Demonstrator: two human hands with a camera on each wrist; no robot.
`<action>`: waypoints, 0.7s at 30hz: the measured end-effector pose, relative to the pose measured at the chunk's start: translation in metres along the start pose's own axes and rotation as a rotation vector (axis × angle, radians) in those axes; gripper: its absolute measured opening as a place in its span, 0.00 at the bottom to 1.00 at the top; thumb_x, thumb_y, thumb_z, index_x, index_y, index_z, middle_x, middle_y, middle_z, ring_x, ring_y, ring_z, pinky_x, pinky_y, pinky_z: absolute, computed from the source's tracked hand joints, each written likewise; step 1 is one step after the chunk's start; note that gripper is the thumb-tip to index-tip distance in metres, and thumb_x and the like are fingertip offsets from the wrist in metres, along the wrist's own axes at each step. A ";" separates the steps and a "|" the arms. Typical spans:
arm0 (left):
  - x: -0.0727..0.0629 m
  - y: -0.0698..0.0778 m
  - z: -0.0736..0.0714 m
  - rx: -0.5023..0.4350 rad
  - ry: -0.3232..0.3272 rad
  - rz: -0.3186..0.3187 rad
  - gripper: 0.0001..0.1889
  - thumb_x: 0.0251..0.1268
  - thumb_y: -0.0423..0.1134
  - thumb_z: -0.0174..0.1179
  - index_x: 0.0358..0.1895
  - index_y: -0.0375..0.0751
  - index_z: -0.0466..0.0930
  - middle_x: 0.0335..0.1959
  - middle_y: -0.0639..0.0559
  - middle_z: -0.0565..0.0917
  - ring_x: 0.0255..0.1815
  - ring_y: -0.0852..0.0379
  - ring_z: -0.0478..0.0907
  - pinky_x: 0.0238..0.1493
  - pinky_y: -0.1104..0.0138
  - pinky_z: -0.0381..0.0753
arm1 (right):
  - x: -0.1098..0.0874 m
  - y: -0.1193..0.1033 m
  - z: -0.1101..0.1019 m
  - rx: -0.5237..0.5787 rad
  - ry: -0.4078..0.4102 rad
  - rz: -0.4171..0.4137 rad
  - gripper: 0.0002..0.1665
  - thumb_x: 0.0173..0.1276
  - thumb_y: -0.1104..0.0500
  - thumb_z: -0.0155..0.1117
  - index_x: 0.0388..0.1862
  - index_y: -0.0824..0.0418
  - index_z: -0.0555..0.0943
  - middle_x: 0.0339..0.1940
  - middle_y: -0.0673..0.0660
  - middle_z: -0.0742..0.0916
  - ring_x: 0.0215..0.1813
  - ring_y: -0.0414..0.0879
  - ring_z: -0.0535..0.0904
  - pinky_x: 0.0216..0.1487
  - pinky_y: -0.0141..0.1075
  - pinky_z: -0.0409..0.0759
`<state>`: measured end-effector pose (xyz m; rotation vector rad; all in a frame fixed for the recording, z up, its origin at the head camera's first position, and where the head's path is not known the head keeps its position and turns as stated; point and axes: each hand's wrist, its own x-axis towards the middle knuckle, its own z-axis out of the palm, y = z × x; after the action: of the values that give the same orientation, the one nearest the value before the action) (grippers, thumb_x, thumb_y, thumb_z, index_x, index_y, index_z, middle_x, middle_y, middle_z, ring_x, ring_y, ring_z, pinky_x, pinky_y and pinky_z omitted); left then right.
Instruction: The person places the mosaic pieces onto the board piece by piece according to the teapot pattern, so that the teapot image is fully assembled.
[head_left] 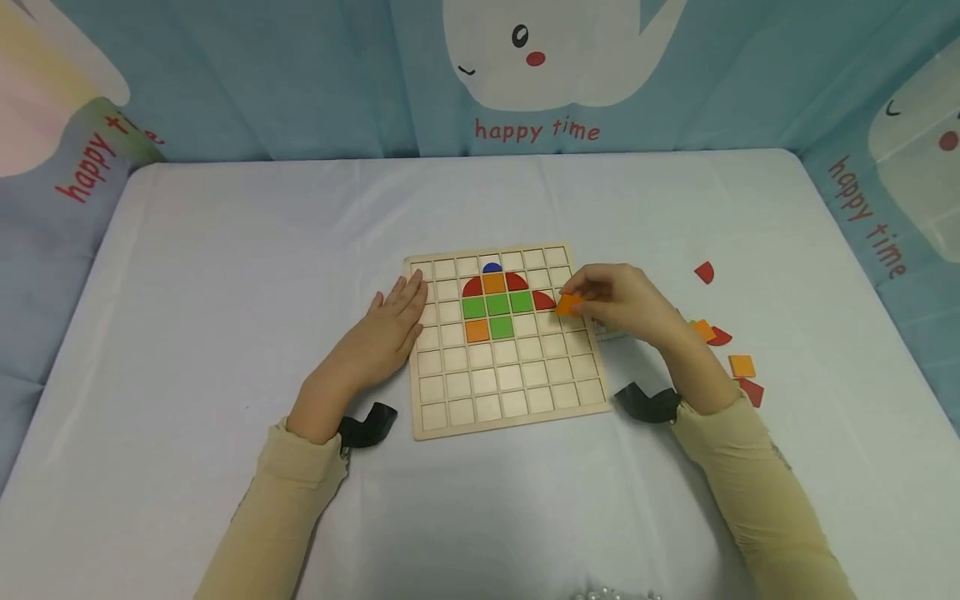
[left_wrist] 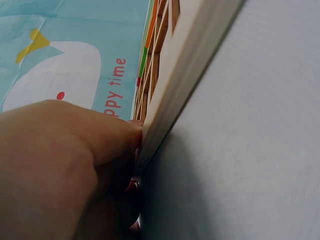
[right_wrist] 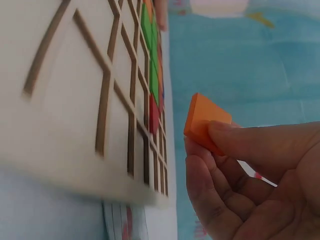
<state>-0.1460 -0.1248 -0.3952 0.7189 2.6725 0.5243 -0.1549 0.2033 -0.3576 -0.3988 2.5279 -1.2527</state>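
Observation:
A wooden grid board (head_left: 485, 407) lies on the white table, with green squares (head_left: 498, 304), orange squares (head_left: 477, 331), red quarter-round pieces (head_left: 543, 300) and a blue rounded piece (head_left: 492, 267) set in its upper cells. My right hand (head_left: 626, 302) pinches an orange square tile (right_wrist: 204, 121) between thumb and fingers, just above the board's right side. With its fingers fairly straight, my left hand (head_left: 378, 337) rests on the board's left edge; in the left wrist view, that hand (left_wrist: 65, 160) touches the frame from the side.
Loose pieces lie right of the board: a red piece (head_left: 705, 272) farther back, an orange square (head_left: 742, 366) and a red piece (head_left: 752, 392) nearer. Something flat with printed lines (right_wrist: 125, 220) sits partly under the board's right edge. A blue printed curtain (head_left: 300, 83) borders the table.

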 end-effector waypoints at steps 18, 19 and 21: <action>0.000 0.000 0.000 0.002 0.004 0.000 0.29 0.77 0.39 0.39 0.74 0.32 0.42 0.76 0.42 0.39 0.75 0.46 0.34 0.71 0.48 0.38 | 0.021 -0.014 0.027 -0.044 -0.076 0.029 0.10 0.59 0.74 0.63 0.39 0.68 0.83 0.38 0.59 0.86 0.39 0.50 0.80 0.45 0.40 0.78; 0.000 0.000 0.000 0.003 0.004 -0.001 0.29 0.77 0.39 0.39 0.74 0.32 0.42 0.76 0.42 0.39 0.75 0.46 0.34 0.71 0.48 0.38 | 0.021 -0.015 0.027 -0.045 -0.080 0.033 0.10 0.59 0.74 0.63 0.39 0.68 0.83 0.38 0.59 0.86 0.39 0.49 0.80 0.44 0.39 0.78; 0.000 0.000 0.000 0.004 0.003 -0.003 0.29 0.77 0.39 0.39 0.74 0.32 0.42 0.76 0.42 0.39 0.75 0.46 0.34 0.71 0.48 0.38 | 0.021 -0.015 0.028 -0.041 -0.087 0.035 0.11 0.59 0.74 0.63 0.40 0.68 0.83 0.39 0.59 0.86 0.39 0.49 0.80 0.44 0.39 0.78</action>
<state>-0.1461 -0.1246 -0.3948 0.7155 2.6775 0.5194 -0.1616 0.1672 -0.3647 -0.4077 2.4802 -1.1472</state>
